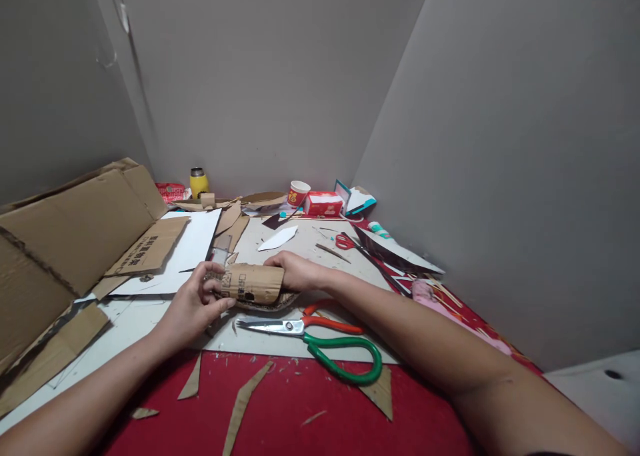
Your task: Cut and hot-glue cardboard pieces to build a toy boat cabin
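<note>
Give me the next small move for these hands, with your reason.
Probably press the curved, printed brown cardboard piece gently toward the brown corrugated layer under it: the left hand and right hand are at its opposite ends, and the layer's edge shows below.

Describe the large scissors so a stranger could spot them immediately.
Start at the red surface, then the pale board on it. Across its near edge, nearer the camera than the held cardboard piece, lie the large scissors. One handle is orange, the other green; the smaller pair farther back is red-handled.
</note>
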Demonstrator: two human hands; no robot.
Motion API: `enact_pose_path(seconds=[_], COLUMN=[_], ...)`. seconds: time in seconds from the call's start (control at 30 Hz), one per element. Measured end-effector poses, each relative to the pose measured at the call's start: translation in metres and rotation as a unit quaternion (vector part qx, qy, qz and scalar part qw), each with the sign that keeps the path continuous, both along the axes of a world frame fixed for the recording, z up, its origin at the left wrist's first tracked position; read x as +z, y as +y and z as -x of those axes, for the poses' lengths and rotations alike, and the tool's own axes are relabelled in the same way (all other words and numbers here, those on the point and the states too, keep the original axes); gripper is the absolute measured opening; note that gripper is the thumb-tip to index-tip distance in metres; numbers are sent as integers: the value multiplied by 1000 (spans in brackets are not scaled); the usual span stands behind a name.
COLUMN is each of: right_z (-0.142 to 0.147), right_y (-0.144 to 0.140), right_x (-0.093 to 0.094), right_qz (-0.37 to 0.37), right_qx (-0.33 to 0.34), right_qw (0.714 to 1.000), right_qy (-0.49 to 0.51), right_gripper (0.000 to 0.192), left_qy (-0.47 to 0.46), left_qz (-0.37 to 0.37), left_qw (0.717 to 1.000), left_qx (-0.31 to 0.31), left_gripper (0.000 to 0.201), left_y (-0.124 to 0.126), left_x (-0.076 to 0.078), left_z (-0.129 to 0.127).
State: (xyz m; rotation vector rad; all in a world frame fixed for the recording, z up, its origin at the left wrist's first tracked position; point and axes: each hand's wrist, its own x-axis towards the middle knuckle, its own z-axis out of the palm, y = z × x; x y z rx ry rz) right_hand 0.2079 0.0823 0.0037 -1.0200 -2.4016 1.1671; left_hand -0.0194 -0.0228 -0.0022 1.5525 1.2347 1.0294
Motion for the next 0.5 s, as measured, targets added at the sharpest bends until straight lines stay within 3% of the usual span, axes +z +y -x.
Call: enact_pose_path(seconds=[0.23, 0.5], right_z=[-1, -6], right_y=[-3, -4], right_x=[5, 34], right_qz=[-59, -186], right_qx=[25, 39], right_qw=[998, 982], right_qy=[-14, 9], right_gripper=[20, 30], left_qy=[-20, -99], left_qz=[6, -29], left_qw=[1000, 993], left_qx=[10, 54], left_gripper=[39, 57], left_y=[-3, -6], left_x=[5, 23], left_z=[0, 1])
